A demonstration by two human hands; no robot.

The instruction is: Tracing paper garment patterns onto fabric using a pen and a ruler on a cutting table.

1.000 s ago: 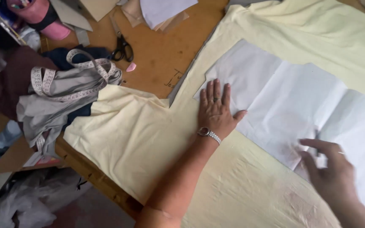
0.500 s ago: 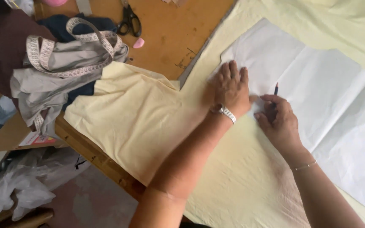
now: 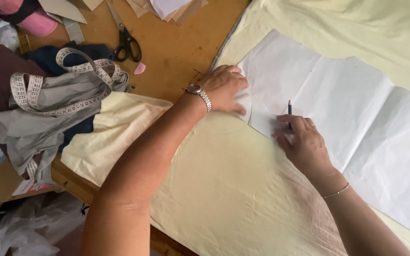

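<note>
Basically, left hand lies flat, fingers open, pinning white paper pattern on pale yellow fabric. Right hand is closed round pencil, tip probably at the paper edge. Press firmly near the line, trace slowly.

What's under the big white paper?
Pale yellow cloth lies under the creased white paper pattern, showing all around its edges. The wooden table presumably continues beneath, but the cloth hides it there.

A worn wooden table (brown, scuffed) under soft, perhaps daylight, lighting.
</note>
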